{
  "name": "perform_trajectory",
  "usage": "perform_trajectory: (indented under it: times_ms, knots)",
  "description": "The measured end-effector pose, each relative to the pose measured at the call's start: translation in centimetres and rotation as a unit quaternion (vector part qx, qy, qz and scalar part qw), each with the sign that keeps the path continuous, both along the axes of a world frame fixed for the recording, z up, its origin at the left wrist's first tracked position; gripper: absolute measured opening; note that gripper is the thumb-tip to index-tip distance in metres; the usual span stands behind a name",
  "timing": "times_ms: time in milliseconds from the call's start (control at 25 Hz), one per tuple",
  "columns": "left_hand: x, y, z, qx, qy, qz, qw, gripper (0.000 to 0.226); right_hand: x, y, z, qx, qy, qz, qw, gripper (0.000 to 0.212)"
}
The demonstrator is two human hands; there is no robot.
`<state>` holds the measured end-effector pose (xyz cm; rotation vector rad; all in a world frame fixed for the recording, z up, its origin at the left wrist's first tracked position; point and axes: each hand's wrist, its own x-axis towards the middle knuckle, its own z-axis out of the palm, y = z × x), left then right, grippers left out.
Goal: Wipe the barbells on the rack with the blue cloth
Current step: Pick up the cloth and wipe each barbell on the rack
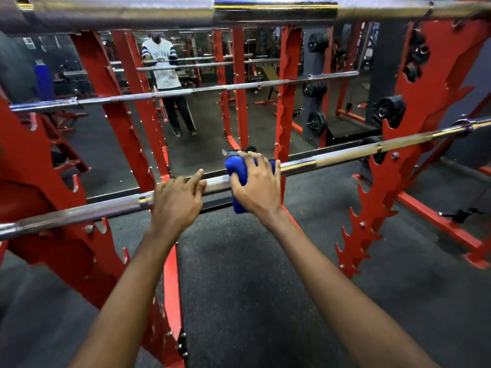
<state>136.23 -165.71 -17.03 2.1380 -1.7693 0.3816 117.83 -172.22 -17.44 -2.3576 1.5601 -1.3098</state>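
A steel barbell (345,158) lies across the red rack (414,166) at about waist height, sloping up to the right. My right hand (259,181) presses a folded blue cloth (236,166) around the bar near its middle. My left hand (176,199) rests on the same bar just left of the cloth, fingers curled over it. A second barbell (265,10) runs across the top of the view, very close. A third barbell (186,92) sits farther back and lower on the rack.
A wall mirror behind the rack reflects a person (170,83) in a white shirt and more red frames. Black weight plates (388,110) hang on the right upright. Toothed red hooks (356,248) jut out below the bar. Dark rubber flooring (252,274) lies underfoot.
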Motion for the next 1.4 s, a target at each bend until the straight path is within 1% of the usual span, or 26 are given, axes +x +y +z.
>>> perform_trajectory:
  times_ms: [80, 160, 200, 280, 400, 480, 560, 600, 720, 800, 840, 920, 1000, 1080, 1160, 1240, 1320, 1400]
  knots:
    - [1.5, 0.8, 0.3, 0.006, -0.005, 0.0, 1.0, 0.049, -0.8, -1.6, 1.0, 0.041, -0.044, -0.001, 0.998, 0.054]
    - [1.8, 1.2, 0.2, -0.002, -0.006, -0.012, 1.0, 0.047, -1.3, -2.6, 2.1, 0.074, -0.093, -0.034, 0.992, 0.045]
    - [1.6, 1.2, -0.1, -0.008, -0.003, -0.016, 1.0, 0.047, -0.8, -2.7, 2.1, 0.073, -0.098, -0.049, 0.991, 0.04]
    - [1.4, 1.1, -0.3, -0.019, 0.001, -0.017, 1.0, 0.047, 1.1, -1.5, 1.3, 0.03, -0.074, -0.052, 0.995, 0.034]
    - [1.6, 1.0, -0.7, -0.033, -0.02, -0.016, 0.999, 0.053, 2.2, 0.8, -1.4, -0.045, -0.037, 0.012, 0.998, 0.045]
    - [1.7, 0.9, -0.8, -0.033, -0.022, -0.019, 0.999, 0.049, 0.7, 0.6, -2.7, -0.091, -0.008, 0.056, 0.994, 0.053]
    - [1.7, 0.9, -0.8, -0.033, -0.019, -0.016, 0.999, 0.046, -1.1, -0.3, -3.6, -0.136, 0.011, 0.076, 0.988, 0.055]
    - [1.7, 1.0, -0.8, -0.038, -0.019, -0.015, 0.999, 0.046, -1.8, -0.7, -3.8, -0.146, 0.003, 0.071, 0.987, 0.055]
    - [1.8, 0.9, -1.2, -0.049, -0.027, -0.016, 0.998, 0.053, -2.5, -1.5, -3.4, -0.11, -0.072, 0.019, 0.991, 0.05]
    - [1.7, 0.7, -1.3, -0.056, -0.02, -0.02, 0.998, 0.053, -1.1, -1.2, -2.2, -0.062, -0.122, -0.034, 0.99, 0.048]
    - [1.7, 0.7, -1.2, -0.059, -0.018, -0.022, 0.998, 0.052, 0.1, -0.9, -1.7, -0.041, -0.134, -0.044, 0.989, 0.047]
    - [1.8, 1.2, -1.1, -0.06, -0.024, -0.029, 0.997, 0.051, 3.0, 0.5, -1.3, -0.032, -0.107, -0.032, 0.993, 0.048]
    - [1.6, 1.4, -1.2, -0.062, -0.037, -0.034, 0.997, 0.05, 3.7, 1.2, -1.8, -0.049, -0.073, 0.028, 0.996, 0.049]
    - [2.1, 1.6, -1.1, -0.05, -0.047, -0.021, 0.997, 0.048, 1.9, 0.7, -2.9, -0.09, -0.056, 0.107, 0.989, 0.053]
    - [2.5, 2.0, -0.9, -0.032, -0.044, -0.011, 0.998, 0.049, -0.6, -0.5, -3.6, -0.126, -0.039, 0.139, 0.981, 0.058]
    - [2.2, 2.1, -0.9, -0.026, -0.049, -0.004, 0.998, 0.051, -2.1, -1.6, -4.1, -0.13, -0.079, 0.115, 0.982, 0.057]
    - [2.1, 2.2, -0.7, -0.028, -0.046, -0.008, 0.998, 0.051, -0.7, -1.4, -3.9, -0.108, -0.137, 0.056, 0.983, 0.053]
    - [2.1, 2.1, -0.7, -0.031, -0.041, -0.005, 0.999, 0.05, 1.5, -0.5, -3.5, -0.092, -0.16, 0.035, 0.982, 0.051]
